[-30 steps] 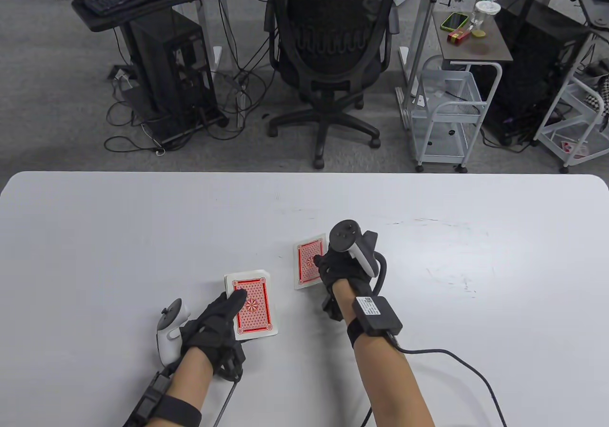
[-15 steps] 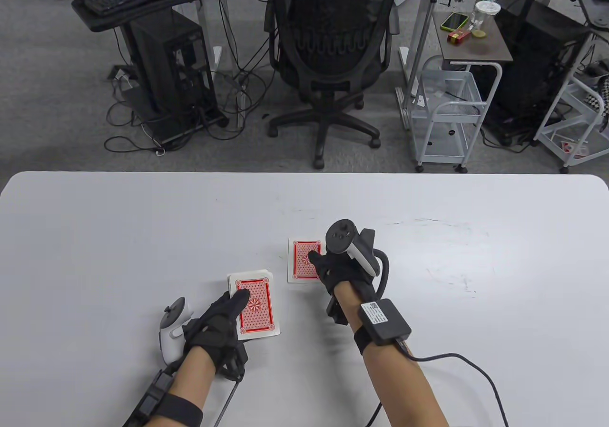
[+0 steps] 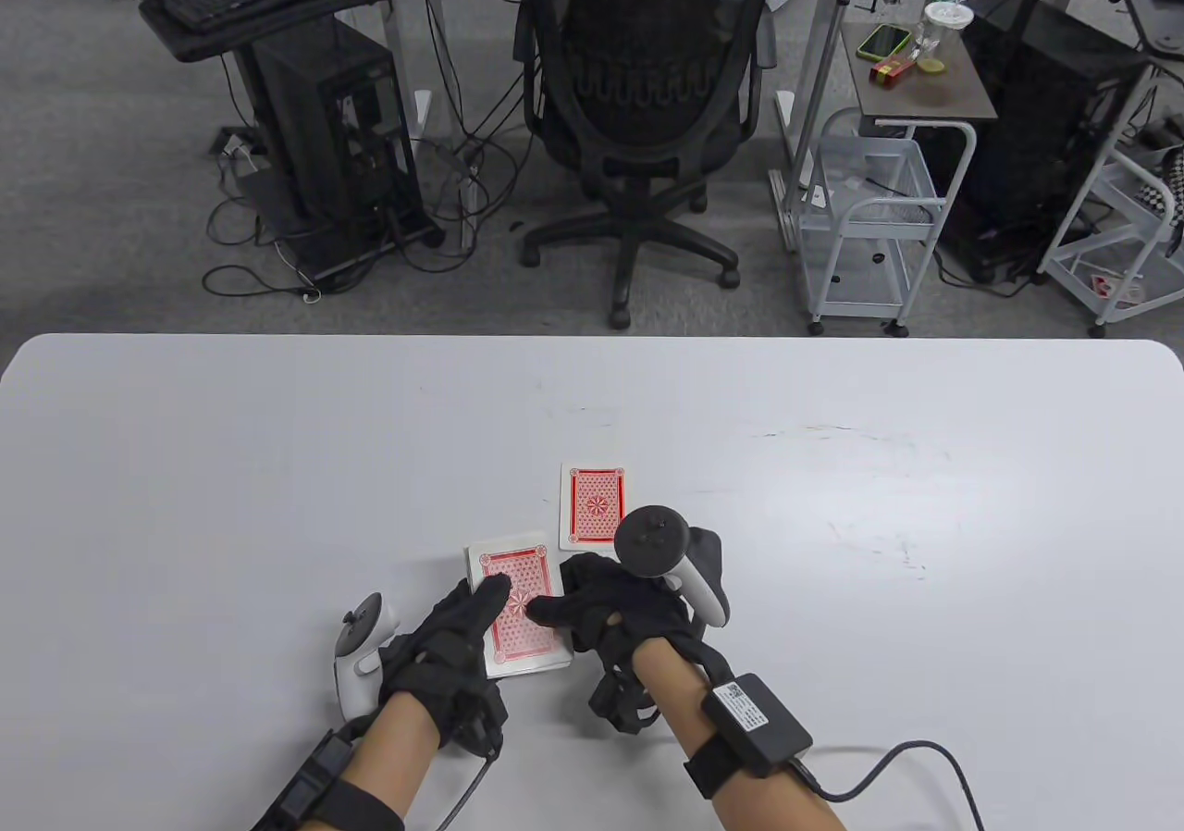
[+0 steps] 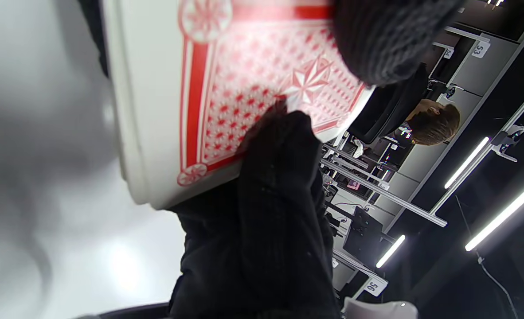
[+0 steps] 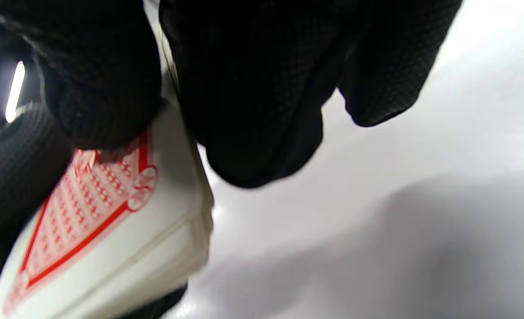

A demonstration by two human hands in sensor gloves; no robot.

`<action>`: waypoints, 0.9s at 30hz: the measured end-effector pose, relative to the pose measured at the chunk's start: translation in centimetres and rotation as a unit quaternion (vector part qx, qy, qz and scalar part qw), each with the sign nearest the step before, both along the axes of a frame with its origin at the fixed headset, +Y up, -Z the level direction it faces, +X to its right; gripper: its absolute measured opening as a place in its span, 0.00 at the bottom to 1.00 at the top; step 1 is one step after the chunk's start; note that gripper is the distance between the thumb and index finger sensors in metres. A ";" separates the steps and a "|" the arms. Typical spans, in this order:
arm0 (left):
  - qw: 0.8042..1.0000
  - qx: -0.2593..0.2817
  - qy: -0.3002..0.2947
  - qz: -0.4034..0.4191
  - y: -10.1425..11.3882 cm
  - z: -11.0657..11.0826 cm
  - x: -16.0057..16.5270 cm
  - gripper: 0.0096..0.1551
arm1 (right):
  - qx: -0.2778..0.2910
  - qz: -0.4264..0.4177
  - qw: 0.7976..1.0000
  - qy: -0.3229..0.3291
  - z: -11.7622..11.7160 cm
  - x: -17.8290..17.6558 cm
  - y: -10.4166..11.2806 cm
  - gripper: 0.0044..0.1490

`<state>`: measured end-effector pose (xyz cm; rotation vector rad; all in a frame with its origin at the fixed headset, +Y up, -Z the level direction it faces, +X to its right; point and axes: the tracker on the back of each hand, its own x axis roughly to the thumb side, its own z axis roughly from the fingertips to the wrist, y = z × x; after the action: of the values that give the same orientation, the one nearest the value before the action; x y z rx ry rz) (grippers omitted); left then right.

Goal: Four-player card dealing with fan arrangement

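Table view: the deck (image 3: 518,611) is being held face down in the left hand (image 3: 444,651), low on the worktop (image 3: 231,461) and just left of centre. Its long axis is running away from the person, tilted slightly to the left. The left thumb is being laid across the back pattern while the fingers are wrapped beneath; this grip is closed round the deck. The right hand (image 3: 620,613) is being brought in from the deck's right side, its fingers curled, with one fingertip (image 3: 529,611) resting on the top card near the middle. The deck is thus lying immediately to the left of the right-hand grip, and the right hand is judged to be the one taking the next card. One dealt card (image 3: 593,505) is lying face down just beyond the deck, its long axis also running away from the person, separate from both hands.

Left wrist view: the deck (image 4: 164,88) is being seen from very close, with a gloved digit (image 4: 279,146) pressed against the red back. The deck's upper portion is cut off by the frame and by a second glove.

Right wrist view: the right fingers (image 5: 253,88) are being curled over the deck (image 5: 111,239) at its edge. Whether a card is being pinched there cannot be told; the contact is hidden by the glove and blurred.
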<state>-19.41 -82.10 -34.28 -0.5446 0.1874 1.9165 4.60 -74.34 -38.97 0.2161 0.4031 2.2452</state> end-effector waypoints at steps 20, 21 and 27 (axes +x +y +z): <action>1.000 0.011 0.016 -0.011 0.5 -1.0 -1.7 0.31 | 0.030 0.246 0.953 -0.173 -3.6 13.6 1.3 0.48; 1.000 0.010 0.017 -0.013 0.5 -1.0 -1.8 0.31 | 0.036 0.283 0.942 -0.179 -3.6 13.9 1.1 0.48; 0.999 0.015 0.025 -0.022 0.7 -0.9 -2.3 0.31 | 0.022 0.392 0.905 -0.165 -4.0 14.4 -1.2 0.48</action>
<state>-21.70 -81.41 -35.19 -0.4689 0.2012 1.8893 18.99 -75.53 -43.01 -0.3771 0.2786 3.0094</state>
